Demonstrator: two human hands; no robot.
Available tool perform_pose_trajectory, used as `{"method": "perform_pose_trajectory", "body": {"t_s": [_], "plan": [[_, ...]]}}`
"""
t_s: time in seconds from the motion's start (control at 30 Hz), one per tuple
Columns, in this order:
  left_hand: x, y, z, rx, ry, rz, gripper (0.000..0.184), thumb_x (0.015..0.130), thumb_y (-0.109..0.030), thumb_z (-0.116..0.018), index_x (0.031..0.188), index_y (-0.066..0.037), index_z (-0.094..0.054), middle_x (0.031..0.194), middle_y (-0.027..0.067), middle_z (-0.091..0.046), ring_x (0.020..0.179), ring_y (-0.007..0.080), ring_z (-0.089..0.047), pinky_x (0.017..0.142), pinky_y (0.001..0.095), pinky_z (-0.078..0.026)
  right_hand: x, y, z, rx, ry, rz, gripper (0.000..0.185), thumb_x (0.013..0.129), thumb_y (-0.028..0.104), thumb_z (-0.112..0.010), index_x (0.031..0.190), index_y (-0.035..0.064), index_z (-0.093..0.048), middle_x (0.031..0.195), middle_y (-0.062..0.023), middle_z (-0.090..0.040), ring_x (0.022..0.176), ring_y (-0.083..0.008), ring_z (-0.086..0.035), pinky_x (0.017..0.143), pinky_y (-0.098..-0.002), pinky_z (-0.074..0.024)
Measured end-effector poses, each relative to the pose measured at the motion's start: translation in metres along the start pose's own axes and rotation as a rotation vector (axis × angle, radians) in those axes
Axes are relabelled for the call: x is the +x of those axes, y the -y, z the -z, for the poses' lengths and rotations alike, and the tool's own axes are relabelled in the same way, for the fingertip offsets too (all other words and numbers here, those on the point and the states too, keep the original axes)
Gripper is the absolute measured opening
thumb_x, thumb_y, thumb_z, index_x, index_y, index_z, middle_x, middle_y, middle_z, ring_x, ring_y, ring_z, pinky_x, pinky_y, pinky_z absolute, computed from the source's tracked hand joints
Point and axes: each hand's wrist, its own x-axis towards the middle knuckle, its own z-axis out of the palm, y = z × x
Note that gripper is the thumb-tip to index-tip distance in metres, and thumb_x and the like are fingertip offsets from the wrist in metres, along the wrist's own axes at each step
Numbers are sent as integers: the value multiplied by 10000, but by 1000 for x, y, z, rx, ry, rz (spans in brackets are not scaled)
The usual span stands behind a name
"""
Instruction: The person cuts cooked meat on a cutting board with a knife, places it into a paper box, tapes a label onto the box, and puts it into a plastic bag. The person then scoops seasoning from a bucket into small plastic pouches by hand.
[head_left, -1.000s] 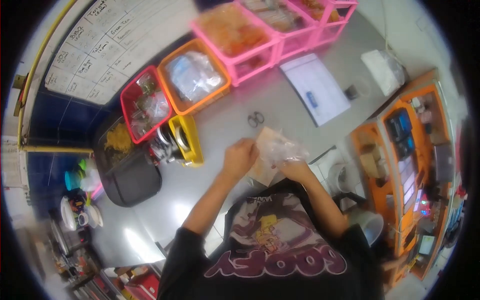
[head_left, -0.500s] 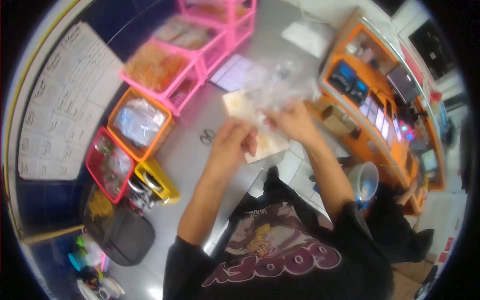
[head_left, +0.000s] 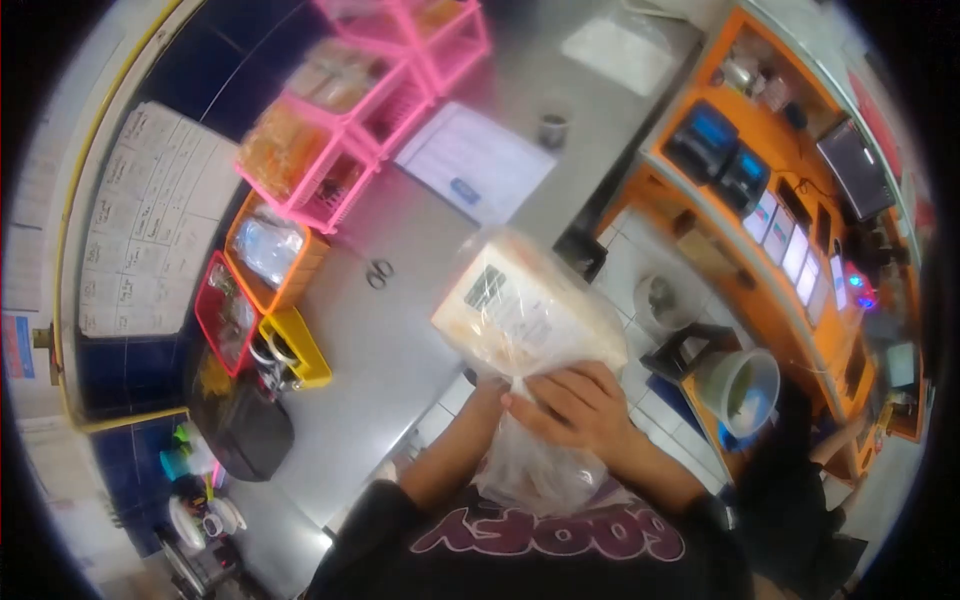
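Note:
A white box [head_left: 560, 310] with a printed dark panel sits inside a clear plastic bag [head_left: 540, 475], in front of my chest. My right hand [head_left: 585, 405] is closed round the gathered neck of the bag, its fingers folded over the plastic. My left hand [head_left: 487, 400] grips the same neck from the other side; most of its fingers are hidden behind the bag. Loose plastic hangs below both hands, toward my shirt. Scissors [head_left: 379, 273] lie on the metal table to the left.
Pink stacked baskets [head_left: 345, 185], an orange basket [head_left: 312, 262], a red basket [head_left: 212, 325] and a yellow tray [head_left: 312, 350] line the table's left side. A paper sheet [head_left: 470, 160] lies ahead. Buckets [head_left: 745, 390] and an orange counter [head_left: 690, 225] stand right, near another person [head_left: 780, 490].
The box has turned and come nearer my body. The plastic, earlier spread over its far end, now surrounds it, and both hands have moved to the bunched bag neck.

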Motion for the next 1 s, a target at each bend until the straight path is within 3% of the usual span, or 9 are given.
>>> {"method": "perform_pose_trajectory", "body": {"t_s": [0.3, 0.37, 0.6, 0.63, 0.7, 0.73, 0.8, 0.9, 1.0], "plan": [[59, 91, -18, 180, -225, 198, 682, 989, -581, -354, 1419, -61, -451, 1325, 151, -586, 1202, 325, -567, 1024, 495, -440, -70, -72, 79, -57, -87, -140, 396, 764, 171, -687, 1159, 201, -682, 1033, 3, -635, 958, -147, -608, 859, -319, -485], [69, 101, -19, 209, -258, 240, 695, 988, -595, -340, 1421, -62, -447, 1326, 152, -586, 1200, 325, -568, 1021, 495, -443, -75, -85, 93, -41, -131, -201, 326, 751, 136, -744, 1064, 215, -699, 970, -5, -646, 860, -151, -617, 738, -321, -488], [129, 116, -31, 379, -298, 428, 742, 988, -643, -293, 1430, -64, -436, 1329, 156, -585, 1194, 323, -572, 1010, 495, -450, -102, -124, 107, -152, -149, -377, 298, 754, 103, -725, 1044, 171, -706, 932, -44, -664, 823, -203, -646, 706, -355, -503], [142, 118, -36, 421, -301, 464, 749, 988, -650, -286, 1431, -65, -434, 1330, 157, -585, 1193, 323, -573, 1009, 495, -451, -103, -125, 111, 134, -229, -656, 264, 768, 91, -701, 1025, 155, -704, 934, -66, -669, 819, -234, -656, 702, -374, -516], [163, 122, -39, 489, -309, 548, 763, 988, -664, -273, 1434, -66, -431, 1331, 158, -584, 1191, 323, -574, 1006, 495, -453, -88, -154, 130, 374, -354, -909, 232, 782, 80, -678, 1005, 139, -701, 935, -89, -675, 816, -265, -666, 698, -393, -528], [171, 113, -16, 502, -254, 585, 763, 988, -664, -273, 1434, -66, -431, 1331, 158, -584, 1191, 323, -574, 1006, 495, -453, -72, -174, 149, 237, -67, -1206, 314, 815, 70, -634, 1127, 85, -661, 1047, -105, -659, 943, -269, -644, 822, -370, -508], [202, 91, 42, 382, -70, 962, 799, 985, -686, -221, 1431, -57, -430, 1345, 164, -577, 1166, 308, -590, 973, 484, -470, -81, -201, 151, 28, -52, -1400, 417, 847, 84, -599, 1260, 25, -612, 1171, -135, -639, 1097, -276, -610, 955, -350, -486], [234, 83, 6, 789, -57, 936, 793, 990, -675, -251, 1451, -51, -412, 1409, 161, -538, 1157, 303, -611, 965, 496, -490, -89, -273, 196, -226, -336, -1282, 357, 859, 100, -597, 1208, 32, -630, 1120, -133, -654, 1025, -273, -623, 897, -366, -498], [264, 63, 8, 872, -21, 862, 775, 1003, -654, -252, 1449, -40, -412, 1374, 175, -557, 1159, 312, -610, 953, 495, -497, -65, -380, 285, -506, -561, -1077, 301, 870, 115, -595, 1156, 38, -648, 1070, -131, -669, 954, -269, -637, 839, -382, -511]]}}
